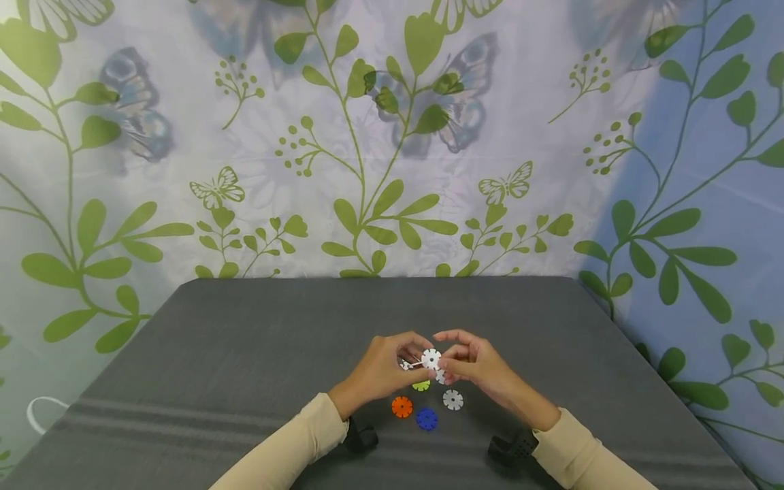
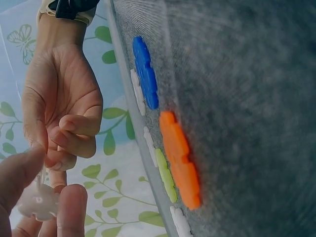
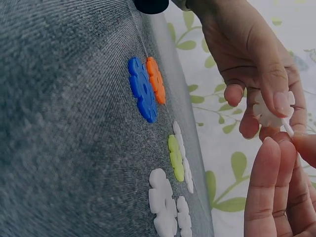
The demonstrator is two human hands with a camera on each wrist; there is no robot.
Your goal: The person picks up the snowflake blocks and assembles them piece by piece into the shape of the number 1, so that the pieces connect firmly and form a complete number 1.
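Observation:
Over the grey table, my left hand (image 1: 387,367) pinches a white notched disc (image 3: 266,112) between thumb and fingers. Across from it, my right hand (image 1: 480,369) pinches a second white notched disc (image 1: 431,359) by its edge. The two discs meet at an angle between the hands; whether their slots interlock cannot be made out. Beneath the hands lie an orange disc (image 1: 401,407), a blue disc (image 1: 427,418), a yellow-green disc (image 1: 420,386) and a pale white disc (image 1: 452,399). Another white disc (image 1: 441,376) is partly hidden by the right hand.
The grey cloth-covered table (image 1: 245,361) reaches back to a curtain (image 1: 392,170) printed with leaves and butterflies. Dark straps with camera mounts sit at both wrists. A white loop (image 1: 38,415) shows beyond the table's left edge.

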